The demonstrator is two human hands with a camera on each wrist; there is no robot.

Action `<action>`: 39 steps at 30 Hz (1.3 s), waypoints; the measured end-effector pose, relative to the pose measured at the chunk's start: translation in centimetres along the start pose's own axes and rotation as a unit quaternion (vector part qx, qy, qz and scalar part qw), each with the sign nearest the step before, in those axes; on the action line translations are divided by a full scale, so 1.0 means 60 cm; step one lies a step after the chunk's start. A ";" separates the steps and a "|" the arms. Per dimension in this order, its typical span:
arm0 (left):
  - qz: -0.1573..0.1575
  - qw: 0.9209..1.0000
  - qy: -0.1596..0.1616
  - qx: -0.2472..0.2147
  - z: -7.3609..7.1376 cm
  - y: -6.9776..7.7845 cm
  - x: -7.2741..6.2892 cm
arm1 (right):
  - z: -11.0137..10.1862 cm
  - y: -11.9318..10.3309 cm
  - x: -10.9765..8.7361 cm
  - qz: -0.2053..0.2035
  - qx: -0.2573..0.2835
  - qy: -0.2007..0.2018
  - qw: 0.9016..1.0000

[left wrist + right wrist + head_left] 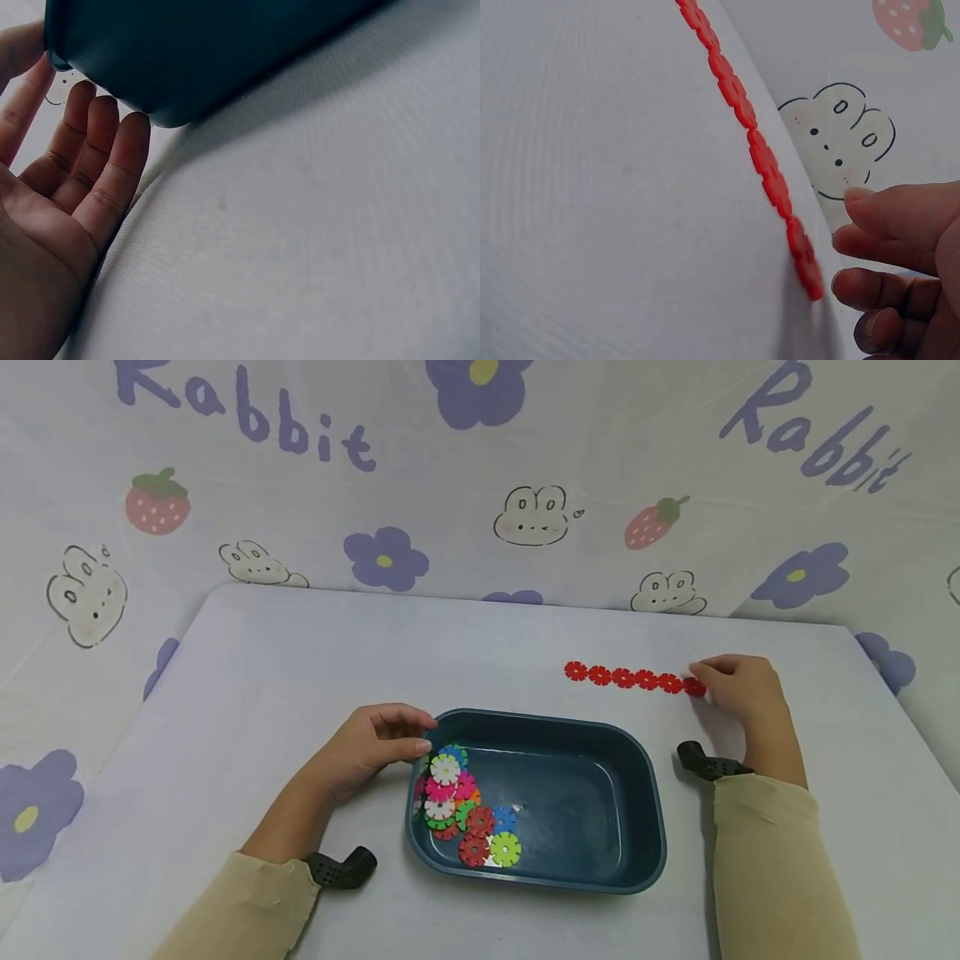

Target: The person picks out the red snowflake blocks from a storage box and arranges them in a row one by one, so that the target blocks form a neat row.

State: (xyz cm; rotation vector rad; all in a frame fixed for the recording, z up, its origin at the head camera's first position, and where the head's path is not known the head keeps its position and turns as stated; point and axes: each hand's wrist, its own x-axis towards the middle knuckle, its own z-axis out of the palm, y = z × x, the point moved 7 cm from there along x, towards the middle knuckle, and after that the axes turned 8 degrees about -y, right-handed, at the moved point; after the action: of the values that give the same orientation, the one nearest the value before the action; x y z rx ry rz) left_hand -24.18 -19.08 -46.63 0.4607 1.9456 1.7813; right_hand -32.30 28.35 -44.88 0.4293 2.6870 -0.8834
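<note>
A dark blue-green plastic basin [570, 881] stands on the white table. At its left corner, my left hand [378, 742] touches the rim with thumb and forefinger tips; in the left wrist view the other fingers [101, 165] extend loosely beside the basin's outer wall [172, 67]. Colourful notched plastic discs [472, 818] lie heaped in the basin's left part. Behind it, a row of several red notched discs [622, 678] runs end to end. My right hand [742, 689] is at the row's right end; the right wrist view shows its loosely bent fingers [881, 240] just beside the last red disc [802, 259], gripping nothing.
White tabletop [315, 643] surrounds the basin. Behind the table hangs a pale cloth [450, 468] printed with rabbits, flowers and strawberries. A black device [341, 868] is strapped to the left wrist, and a similar black device [705, 762] to the right one.
</note>
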 end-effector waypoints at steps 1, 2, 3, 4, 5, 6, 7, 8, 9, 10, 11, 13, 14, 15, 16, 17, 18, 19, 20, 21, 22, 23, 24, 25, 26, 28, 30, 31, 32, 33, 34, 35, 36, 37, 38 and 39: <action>0.000 1.000 0.000 -0.001 0.000 -0.001 0.000 | -0.002 -0.003 -0.001 -0.001 0.000 0.004 1.000; -0.001 1.000 0.000 -0.002 0.000 -0.001 0.000 | -0.004 -0.007 -0.004 -0.004 0.002 0.007 1.000; -0.001 1.000 -0.001 -0.003 -0.001 -0.002 0.000 | -0.006 -0.013 -0.006 -0.009 0.003 0.011 1.000; -0.001 1.000 -0.001 -0.003 -0.001 -0.002 0.000 | -0.008 -0.021 -0.010 -0.017 0.006 0.016 1.000; 0.000 1.000 -0.002 -0.004 -0.001 -0.002 0.000 | -0.011 -0.030 -0.014 -0.027 0.010 0.020 0.999; 0.000 1.000 -0.004 -0.005 -0.001 -0.001 0.000 | -0.014 -0.042 -0.020 -0.038 0.018 0.025 0.999; 0.001 1.000 -0.004 -0.004 -0.001 0.000 -0.001 | -0.017 -0.054 -0.027 -0.051 0.026 0.028 0.998; 0.000 1.000 -0.005 -0.004 -0.001 0.000 -0.001 | -0.019 -0.068 -0.035 -0.065 0.034 0.032 0.997; 0.000 1.000 -0.005 -0.005 -0.001 0.001 -0.001 | -0.022 -0.083 -0.044 -0.082 0.041 0.037 0.995; -0.001 1.000 -0.006 -0.005 -0.001 0.001 -0.001 | -0.025 -0.098 -0.054 -0.098 0.048 0.042 0.993; -0.002 1.000 -0.006 -0.006 0.000 0.002 -0.001 | -0.027 -0.114 -0.065 -0.115 0.058 0.045 0.991; -0.002 1.000 -0.008 -0.004 0.000 0.002 0.000 | -0.031 -0.149 -0.092 -0.160 0.078 0.051 0.983; -0.001 1.000 -0.009 -0.004 0.000 0.002 0.000 | -0.031 -0.168 -0.107 -0.188 0.090 0.053 0.977; -0.001 1.000 -0.010 -0.002 0.000 0.002 0.000 | -0.031 -0.189 -0.124 -0.226 0.103 0.052 0.967; 0.001 1.000 -0.011 -0.001 0.000 0.003 0.000 | -0.028 -0.211 -0.143 -0.265 0.116 0.046 0.956; 0.002 1.000 -0.011 0.001 -0.001 0.003 -0.001 | -0.024 -0.233 -0.164 -0.306 0.125 0.036 0.943; 0.004 1.000 -0.011 0.003 -0.002 0.004 -0.001 | -0.018 -0.256 -0.185 -0.348 0.132 0.023 0.928; 0.005 1.000 -0.010 0.003 -0.003 0.005 -0.002 | -0.010 -0.277 -0.205 -0.388 0.140 0.004 0.911; 0.005 1.000 -0.009 0.005 -0.004 0.005 -0.002 | -0.001 -0.297 -0.226 -0.426 0.144 -0.017 0.893; 0.005 1.000 -0.008 0.005 -0.005 0.005 -0.003 | 0.010 -0.315 -0.245 -0.463 0.140 -0.039 0.874; 0.005 1.000 -0.007 0.005 -0.005 0.005 -0.003 | 0.022 -0.331 -0.263 -0.492 0.134 -0.063 0.858; 0.005 1.000 -0.007 0.006 -0.005 0.005 -0.003 | 0.035 -0.343 -0.279 -0.514 0.131 -0.087 0.843; 0.005 1.000 -0.008 0.005 -0.004 0.004 -0.003 | 0.048 -0.354 -0.292 -0.532 0.131 -0.114 0.828; 0.005 1.000 -0.009 0.003 -0.005 0.005 -0.003 | 0.061 -0.364 -0.303 -0.547 0.130 -0.140 0.815; 0.005 1.000 -0.010 0.002 -0.006 0.004 -0.003 | 0.075 -0.372 -0.311 -0.555 0.126 -0.163 0.806; 0.006 1.000 -0.012 -0.001 -0.007 0.004 -0.002 | 0.101 -0.383 -0.319 -0.553 0.118 -0.197 0.801; 0.006 1.000 -0.017 -0.003 -0.007 0.003 -0.001 | 0.126 -0.387 -0.319 -0.532 0.110 -0.220 0.810; 0.007 1.000 -0.021 -0.005 -0.003 0.003 0.002 | 0.135 -0.385 -0.317 -0.521 0.103 -0.229 0.816; 0.008 1.000 -0.026 -0.005 0.001 0.003 0.005 | 0.145 -0.382 -0.315 -0.512 0.096 -0.237 0.820; 0.009 0.999 -0.030 -0.006 0.006 0.003 0.009 | 0.154 -0.378 -0.313 -0.502 0.087 -0.243 0.825; 0.011 0.999 -0.035 -0.007 0.011 0.003 0.012 | 0.162 -0.374 -0.311 -0.494 0.081 -0.253 0.828; 0.013 0.999 -0.042 -0.006 0.016 0.004 0.017 | 0.170 -0.369 -0.309 -0.486 0.077 -0.264 0.829; 0.016 0.999 -0.048 -0.006 0.022 0.005 0.021 | 0.177 -0.365 -0.309 -0.483 0.074 -0.276 0.827; 0.019 0.998 -0.055 -0.007 0.028 0.006 0.026 | 0.184 -0.359 -0.308 -0.479 0.070 -0.287 0.827; 0.021 0.998 -0.060 -0.008 0.033 0.007 0.030 | 0.189 -0.354 -0.307 -0.473 0.065 -0.297 0.827; 0.024 0.997 -0.066 -0.009 0.038 0.008 0.034 | 0.194 -0.348 -0.306 -0.468 0.061 -0.308 0.826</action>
State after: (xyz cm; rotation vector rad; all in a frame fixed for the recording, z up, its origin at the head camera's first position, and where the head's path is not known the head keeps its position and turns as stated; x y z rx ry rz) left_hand -24.68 -16.01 -46.52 0.6081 1.8418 1.7494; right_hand -21.07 1.72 -36.45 -1.0845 2.1137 -1.1460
